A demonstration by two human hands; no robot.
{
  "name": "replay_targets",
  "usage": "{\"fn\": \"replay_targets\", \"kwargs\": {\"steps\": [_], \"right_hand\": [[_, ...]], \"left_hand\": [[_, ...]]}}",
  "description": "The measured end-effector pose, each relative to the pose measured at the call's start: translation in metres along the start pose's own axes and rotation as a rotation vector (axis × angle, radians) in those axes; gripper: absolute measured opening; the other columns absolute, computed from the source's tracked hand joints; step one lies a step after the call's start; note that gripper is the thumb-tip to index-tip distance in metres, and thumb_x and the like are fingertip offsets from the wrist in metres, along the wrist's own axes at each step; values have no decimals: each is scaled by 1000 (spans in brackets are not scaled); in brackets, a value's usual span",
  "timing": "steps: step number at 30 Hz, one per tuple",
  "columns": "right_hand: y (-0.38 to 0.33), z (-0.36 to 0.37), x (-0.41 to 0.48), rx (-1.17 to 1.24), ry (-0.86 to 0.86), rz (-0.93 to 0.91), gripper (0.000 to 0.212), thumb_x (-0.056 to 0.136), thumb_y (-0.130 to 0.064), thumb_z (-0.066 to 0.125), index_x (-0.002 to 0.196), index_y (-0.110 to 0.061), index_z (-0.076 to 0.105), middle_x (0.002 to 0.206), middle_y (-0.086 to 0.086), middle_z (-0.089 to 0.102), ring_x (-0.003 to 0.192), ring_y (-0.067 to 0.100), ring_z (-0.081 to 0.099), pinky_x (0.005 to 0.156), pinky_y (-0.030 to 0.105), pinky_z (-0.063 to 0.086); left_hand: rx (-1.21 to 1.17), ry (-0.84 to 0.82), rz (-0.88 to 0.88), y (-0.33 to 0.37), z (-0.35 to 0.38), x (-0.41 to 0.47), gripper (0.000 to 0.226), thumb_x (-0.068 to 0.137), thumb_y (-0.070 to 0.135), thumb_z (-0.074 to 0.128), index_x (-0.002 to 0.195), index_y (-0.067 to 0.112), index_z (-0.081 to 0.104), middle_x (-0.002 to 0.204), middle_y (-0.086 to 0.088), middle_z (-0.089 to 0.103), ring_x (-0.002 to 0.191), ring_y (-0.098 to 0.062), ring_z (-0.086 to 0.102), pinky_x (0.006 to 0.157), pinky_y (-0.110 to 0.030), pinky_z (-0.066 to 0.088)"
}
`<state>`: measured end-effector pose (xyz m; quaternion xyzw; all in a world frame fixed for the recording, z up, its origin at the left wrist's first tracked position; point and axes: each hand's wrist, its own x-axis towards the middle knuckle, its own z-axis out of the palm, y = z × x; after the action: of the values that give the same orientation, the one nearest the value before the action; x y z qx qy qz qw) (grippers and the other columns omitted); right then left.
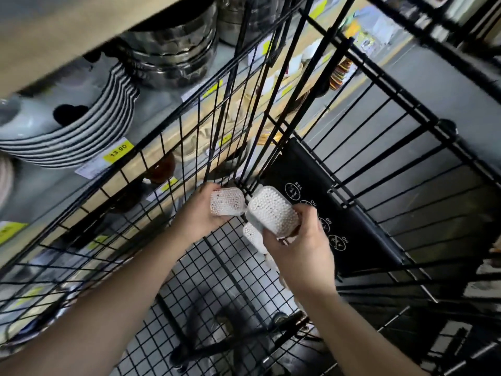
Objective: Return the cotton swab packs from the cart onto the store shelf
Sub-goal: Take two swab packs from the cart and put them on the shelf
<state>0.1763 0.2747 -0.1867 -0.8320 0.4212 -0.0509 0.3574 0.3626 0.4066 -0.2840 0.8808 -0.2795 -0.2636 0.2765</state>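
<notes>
Inside the cart, near its far corner: one swab pack is gripped by the left hand, a second swab pack by the right hand, held side by side.

1. The left hand covers the left side of its cotton swab pack, and its fingers are out of sight behind the pack.
2. A third pack shows only in part, under the second pack gripped by the right hand.
3. The plate stack runs off the left edge.
4. The far metal pots are blurred and cut off by the shelf board above.
5. The small shelf label is too blurred to read.
6. Both forearms leave at the near edge.
</notes>
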Motion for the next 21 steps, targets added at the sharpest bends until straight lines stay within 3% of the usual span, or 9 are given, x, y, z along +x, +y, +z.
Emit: {"fn": "replay_targets", "kwargs": {"steps": [4, 6, 9, 11, 13, 15, 17, 21], "right_hand": [[-28, -42, -4, 210, -90, -55, 53, 78, -45, 79, 119, -34, 47, 106, -20, 61, 92, -7, 59, 69, 8, 46], [-47, -67, -9, 293, -123, -106, 52, 78, -42, 82, 117, -36, 48, 102, -23, 61, 92, -11, 59, 68, 6, 48], [-77, -112, -20, 386, -146, -183, 52, 78, -35, 85, 116, -37, 50, 103, -22, 64, 94, -11, 61, 73, 5, 48], [-99, -144, -27, 418, -154, -247, 50, 79, -34, 84, 116, -38, 51, 102, -23, 65, 92, -13, 61, 73, 2, 45], [-123, -177, -37, 449, -180, -323, 46, 81, -30, 84, 114, -38, 52, 105, -27, 65, 90, -13, 61, 75, 2, 44], [-149, -206, -50, 479, -208, -402, 46, 80, -33, 83, 115, -37, 55, 107, -26, 66, 94, -9, 61, 80, 5, 44], [-177, -233, -66, 501, -226, -478, 47, 78, -37, 82, 117, -36, 56, 109, -23, 67, 99, -3, 62, 86, 9, 44], [-228, -275, -97, 575, -302, -605, 48, 79, -29, 81, 121, -24, 58, 109, -16, 69, 104, 4, 63, 92, 17, 49]], "left_hand": [[-118, 99, -15, 32, -46, -41, 65, 71, 21, 88, 125, 20, 52, 114, 7, 64, 97, -4, 64, 75, -24, 58], [-232, 112, -44, 51, -75, -64, 65, 71, 20, 89, 123, 27, 52, 111, 11, 66, 98, 2, 63, 79, -27, 59], [-346, 127, -72, 82, -121, -100, 66, 74, 11, 87, 125, 31, 50, 105, 25, 61, 90, 16, 57, 73, -5, 49], [-410, 198, -37, 102, -157, -128, 66, 75, 9, 86, 126, 31, 52, 106, 26, 61, 88, 19, 60, 69, 0, 43], [-448, 271, 8, 121, -198, -155, 66, 71, 21, 90, 125, 38, 55, 112, 22, 64, 101, 7, 63, 82, -9, 46], [-474, 326, 66, 141, -241, -183, 70, 62, 41, 90, 124, 44, 57, 118, 17, 67, 111, -6, 63, 99, -28, 48], [-536, 378, 125, 159, -284, -214, 73, 58, 44, 89, 124, 43, 58, 122, 14, 68, 115, -9, 62, 106, -37, 46], [-542, 483, 206, 200, -359, -285, 73, 61, 30, 89, 128, 32, 58, 120, 14, 69, 110, 1, 63, 94, -20, 50]]}}
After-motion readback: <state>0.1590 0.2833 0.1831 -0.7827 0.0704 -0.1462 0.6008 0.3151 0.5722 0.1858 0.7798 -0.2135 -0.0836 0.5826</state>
